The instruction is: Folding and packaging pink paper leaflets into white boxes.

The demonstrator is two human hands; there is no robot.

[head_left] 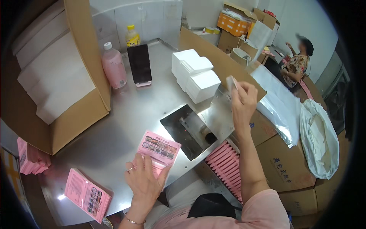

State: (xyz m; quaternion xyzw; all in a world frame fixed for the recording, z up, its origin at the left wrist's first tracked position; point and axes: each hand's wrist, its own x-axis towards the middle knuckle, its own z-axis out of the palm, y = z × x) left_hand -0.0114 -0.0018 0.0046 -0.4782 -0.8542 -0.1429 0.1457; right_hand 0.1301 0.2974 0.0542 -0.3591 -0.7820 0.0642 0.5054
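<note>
Pinching a small white packet [231, 82] in right hand [244, 100], raised over the steel table [126, 114] | left hand [144, 179] spread flat on pink box [159, 148] at near edge | box: light, thin card, likely crushable; take by edges

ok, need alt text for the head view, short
At a steel table, the person's left hand rests on a pink printed packet while the right hand lifts a small pale item above a machine chute. White stacks and cardboard boxes surround them.
</note>
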